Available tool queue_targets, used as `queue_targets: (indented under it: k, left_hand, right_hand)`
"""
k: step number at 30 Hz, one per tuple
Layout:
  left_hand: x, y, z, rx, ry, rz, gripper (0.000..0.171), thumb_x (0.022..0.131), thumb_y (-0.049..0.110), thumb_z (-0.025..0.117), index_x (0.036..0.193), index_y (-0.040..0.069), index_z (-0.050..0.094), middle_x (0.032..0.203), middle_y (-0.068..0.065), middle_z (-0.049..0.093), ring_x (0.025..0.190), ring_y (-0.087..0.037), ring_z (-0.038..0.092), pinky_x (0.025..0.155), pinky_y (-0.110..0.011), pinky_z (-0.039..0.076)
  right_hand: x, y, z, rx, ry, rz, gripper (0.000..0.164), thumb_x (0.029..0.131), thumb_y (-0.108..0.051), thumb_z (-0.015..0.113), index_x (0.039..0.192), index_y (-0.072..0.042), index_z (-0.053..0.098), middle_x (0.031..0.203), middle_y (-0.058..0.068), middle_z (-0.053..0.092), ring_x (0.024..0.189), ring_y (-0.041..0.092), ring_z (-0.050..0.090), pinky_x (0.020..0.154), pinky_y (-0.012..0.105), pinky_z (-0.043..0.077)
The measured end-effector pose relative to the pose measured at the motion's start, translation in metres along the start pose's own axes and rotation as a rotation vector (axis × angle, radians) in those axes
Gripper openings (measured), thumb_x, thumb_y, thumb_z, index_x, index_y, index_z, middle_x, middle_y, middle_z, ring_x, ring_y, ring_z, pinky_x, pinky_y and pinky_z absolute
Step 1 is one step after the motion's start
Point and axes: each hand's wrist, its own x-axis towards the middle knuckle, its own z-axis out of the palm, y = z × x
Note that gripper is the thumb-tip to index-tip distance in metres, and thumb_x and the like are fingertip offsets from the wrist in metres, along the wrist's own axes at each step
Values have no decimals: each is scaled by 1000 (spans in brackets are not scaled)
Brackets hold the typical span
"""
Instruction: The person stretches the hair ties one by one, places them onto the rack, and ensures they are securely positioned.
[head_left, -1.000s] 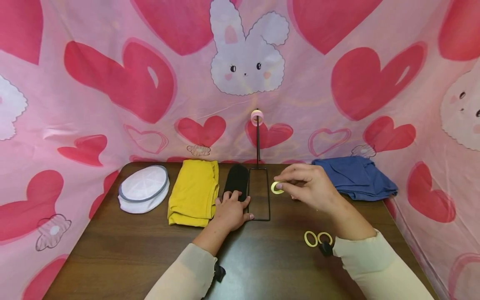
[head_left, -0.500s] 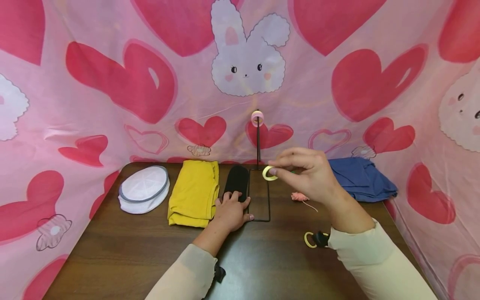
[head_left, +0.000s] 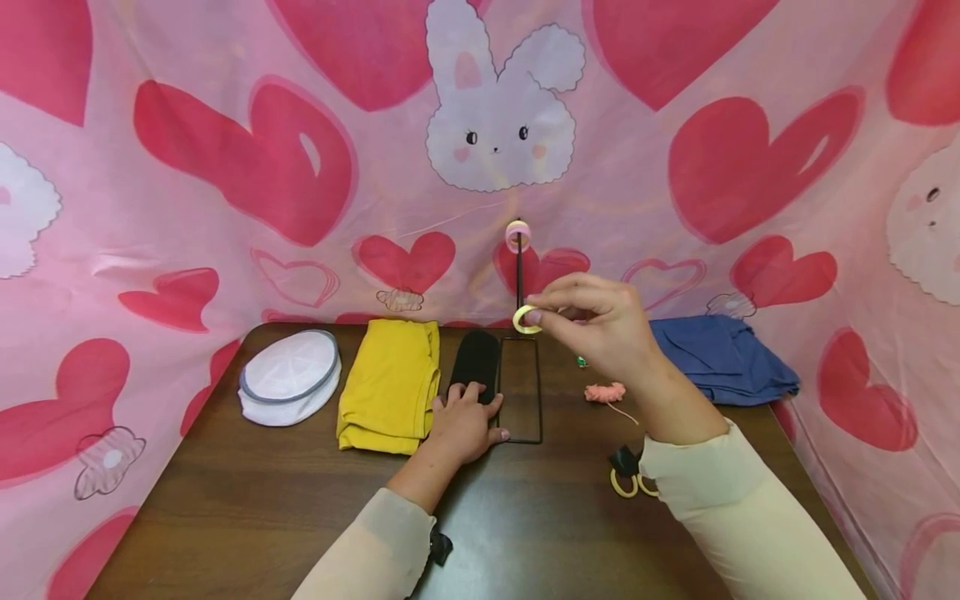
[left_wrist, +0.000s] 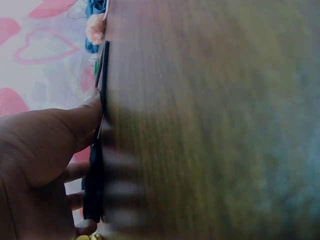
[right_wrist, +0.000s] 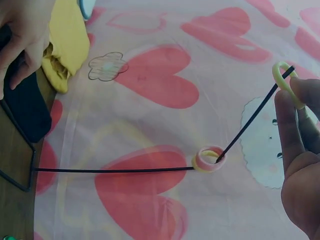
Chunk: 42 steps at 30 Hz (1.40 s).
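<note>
My right hand (head_left: 600, 321) pinches a pale yellow ring (head_left: 517, 323) between thumb and fingertips. In the right wrist view that ring (right_wrist: 278, 79) is at the tip of the stand's black rod (right_wrist: 252, 117), whose end crosses its opening. Further back, a pink ring (right_wrist: 216, 161) and a yellow one hang at the rod's bend. My left hand (head_left: 461, 427) rests its fingers on a flat black round-ended object (head_left: 476, 358), with the thumb on the stand's rectangular wire base (head_left: 539, 400). The left wrist view shows thumb and fingers along the edge of both.
Left of the stand lie a folded yellow cloth (head_left: 390, 383) and a white mesh item with grey rim (head_left: 288, 375). At right are a blue folded cloth (head_left: 723, 358), coral yarn (head_left: 604, 392), a small green item (head_left: 582, 362) and yellow rings (head_left: 622, 486). Patterned fabric surrounds the table.
My right hand has moved up and leftward with the yellow ring, from beside the wire base to in front of the rod. The coral yarn has come into view. My left hand stays put.
</note>
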Motion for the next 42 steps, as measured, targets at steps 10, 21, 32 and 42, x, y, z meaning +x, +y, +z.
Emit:
queue_targets:
  k: [10,21,32,42]
  left_hand:
    - [0,-1,-1,-12,5,6,70,93,67,61,155,36,50,157,-9,43,142,-39,34,106,-64,31]
    - [1,-2,-2,-10,2,11,70,94,67,61,155,36,49,157,-8,42,142,-39,34,107,-64,30]
    - [0,-2,-1,-16,-5,8,70,94,66,61,156,35,48,158,-8,42,142,-39,33,106,-63,30]
    - [0,-1,0,-16,-4,13,70,94,66,61,156,36,48,158,-8,42,141,-39,34,106,-64,29]
  right_hand:
    - [3,18,2,49,65,192,22,83,8,82,103,-1,82,96,9,74,82,14,69,71,22,58]
    - [17,38,9,-52,139,419,22,88,-21,86,107,-11,84,109,4,73,91,15,69,63,21,52]
    - [35,63,20,14,237,650,26,90,-30,84,111,-15,83,112,3,76,103,17,66,80,26,52]
    - [53,80,31,384,413,778,25,90,-13,83,112,-2,80,108,13,73,98,23,72,90,31,57]
